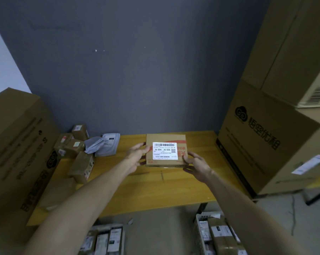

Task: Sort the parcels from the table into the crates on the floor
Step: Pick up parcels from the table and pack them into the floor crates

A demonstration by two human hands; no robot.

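A flat cardboard parcel (166, 138) with a white shipping label lies on the yellow wooden table (155, 188), toward the back. My left hand (137, 155) grips its left edge, thumb on top and fingers under. My right hand (196, 165) holds its front right corner, thumb on the top face. Several small brown taped parcels (76, 148) and a grey poly mailer (104, 144) sit at the table's back left. Two crates stand on the floor below: the left crate (105, 240) and the right crate (217, 236), both holding parcels.
A big cardboard box (15, 153) stands at the table's left end. Stacked large cartons (276, 107) rise on the right. A dark grey wall closes the back. Concrete floor shows between the crates.
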